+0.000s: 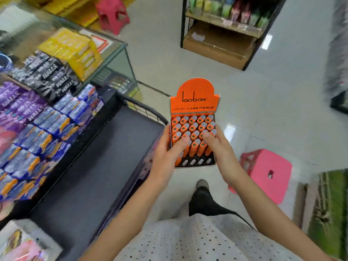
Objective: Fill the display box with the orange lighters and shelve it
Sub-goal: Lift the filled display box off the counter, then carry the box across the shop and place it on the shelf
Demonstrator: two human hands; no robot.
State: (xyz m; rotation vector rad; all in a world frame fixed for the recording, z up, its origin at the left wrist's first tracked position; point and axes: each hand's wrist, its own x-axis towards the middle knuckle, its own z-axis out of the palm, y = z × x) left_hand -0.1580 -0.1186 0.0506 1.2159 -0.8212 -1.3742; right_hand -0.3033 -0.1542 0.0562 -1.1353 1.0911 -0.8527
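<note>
Now both hands (pixel 165 157) hold the display box (pixel 194 102) of orange lighters (pixel 192 127)

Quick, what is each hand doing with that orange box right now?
Left hand: closed on the display box's left side, thumb resting on the orange lighters.
Right hand: closed on its right side, thumb on the lighters too.

Dark shelf (pixel 105 166) w/ blue snack packs (pixel 37 140) – pink stool (pixel 267 174) on tiled floor (pixel 282 110)
</note>
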